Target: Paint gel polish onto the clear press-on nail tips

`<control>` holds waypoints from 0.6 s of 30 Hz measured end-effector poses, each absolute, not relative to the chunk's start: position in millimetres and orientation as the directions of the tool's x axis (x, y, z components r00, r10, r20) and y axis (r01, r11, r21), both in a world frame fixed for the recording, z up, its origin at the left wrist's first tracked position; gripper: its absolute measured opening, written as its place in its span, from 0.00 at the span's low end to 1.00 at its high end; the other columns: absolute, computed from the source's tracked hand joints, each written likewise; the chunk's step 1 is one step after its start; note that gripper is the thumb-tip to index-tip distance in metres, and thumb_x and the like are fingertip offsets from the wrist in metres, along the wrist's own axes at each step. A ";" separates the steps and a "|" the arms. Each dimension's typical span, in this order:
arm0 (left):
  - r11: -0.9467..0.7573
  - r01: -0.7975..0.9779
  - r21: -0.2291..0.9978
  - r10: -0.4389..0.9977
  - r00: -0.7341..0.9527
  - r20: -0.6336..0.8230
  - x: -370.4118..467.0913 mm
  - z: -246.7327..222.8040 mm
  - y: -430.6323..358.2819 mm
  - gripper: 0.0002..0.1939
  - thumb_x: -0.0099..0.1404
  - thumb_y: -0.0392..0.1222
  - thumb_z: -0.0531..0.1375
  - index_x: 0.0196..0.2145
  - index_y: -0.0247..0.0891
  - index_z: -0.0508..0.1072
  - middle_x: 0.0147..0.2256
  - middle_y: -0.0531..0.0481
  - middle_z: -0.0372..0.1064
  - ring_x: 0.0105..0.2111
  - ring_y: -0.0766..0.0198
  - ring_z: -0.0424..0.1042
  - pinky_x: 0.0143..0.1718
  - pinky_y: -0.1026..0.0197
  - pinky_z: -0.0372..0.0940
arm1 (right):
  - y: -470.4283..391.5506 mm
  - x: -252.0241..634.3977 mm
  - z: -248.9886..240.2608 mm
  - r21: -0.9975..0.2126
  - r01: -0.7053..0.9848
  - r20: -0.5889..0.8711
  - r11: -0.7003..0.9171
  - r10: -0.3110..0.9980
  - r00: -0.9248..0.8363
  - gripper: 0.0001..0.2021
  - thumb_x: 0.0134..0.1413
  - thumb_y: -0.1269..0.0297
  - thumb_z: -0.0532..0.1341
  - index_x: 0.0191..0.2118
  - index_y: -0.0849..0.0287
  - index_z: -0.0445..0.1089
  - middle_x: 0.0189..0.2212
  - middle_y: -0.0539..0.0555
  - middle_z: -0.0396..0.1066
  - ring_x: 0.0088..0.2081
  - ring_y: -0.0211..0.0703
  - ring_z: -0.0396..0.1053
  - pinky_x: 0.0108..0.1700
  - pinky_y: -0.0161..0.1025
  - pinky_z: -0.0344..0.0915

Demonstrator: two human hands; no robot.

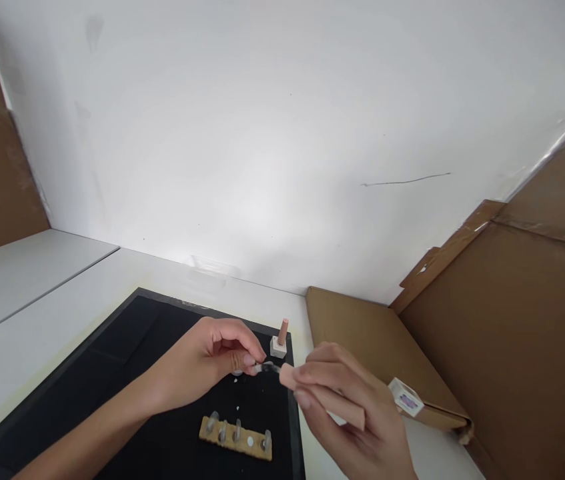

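My left hand [217, 357] pinches a small pale false nail [258, 367] between thumb and fingertips. My right hand [349, 400] is wrapped round a peach-coloured nail polish brush [325, 399], its dark tip pointing left and reaching the nail; whether they touch is hard to tell. Below the hands, a tan strip [237, 439] lies on the black mat, with several clear nail tips standing on it and one white spot between them. Just behind the hands stands a white square nail polish bottle [278, 345] with a peach cap.
The black mat [127, 360] covers much of the white table [27, 293]. Cardboard [372, 333] lies at the right, with a small white square container [406, 398] bearing a purple label beside my right hand. Brown cardboard walls stand left and right; a white wall rises behind.
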State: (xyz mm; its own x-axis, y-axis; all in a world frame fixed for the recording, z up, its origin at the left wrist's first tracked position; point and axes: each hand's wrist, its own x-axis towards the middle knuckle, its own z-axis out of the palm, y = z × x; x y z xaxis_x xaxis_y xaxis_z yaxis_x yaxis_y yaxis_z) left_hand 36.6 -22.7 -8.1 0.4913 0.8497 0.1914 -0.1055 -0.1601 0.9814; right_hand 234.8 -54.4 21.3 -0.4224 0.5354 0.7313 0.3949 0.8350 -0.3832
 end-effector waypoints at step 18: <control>-0.337 0.029 0.941 0.856 0.424 0.294 38.2 -9.5 -24.8 0.09 0.62 0.32 0.55 0.29 0.37 0.75 0.32 0.49 0.72 0.32 0.66 0.70 0.33 0.65 0.63 | -51.5 238.9 16.7 -0.341 0.525 0.721 0.780 0.576 -0.386 0.10 0.52 0.79 0.57 0.37 0.55 0.67 0.25 0.50 0.66 0.24 0.36 0.66 0.24 0.33 0.62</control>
State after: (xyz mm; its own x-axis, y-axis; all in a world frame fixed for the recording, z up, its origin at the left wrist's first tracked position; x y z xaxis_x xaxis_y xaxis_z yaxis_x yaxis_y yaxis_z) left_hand 38.2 -24.8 -9.5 0.4244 0.8565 0.2939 0.0292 -0.3374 0.9409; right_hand 238.9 -51.5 16.7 -0.3865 0.5757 0.7206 0.5255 0.7795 -0.3409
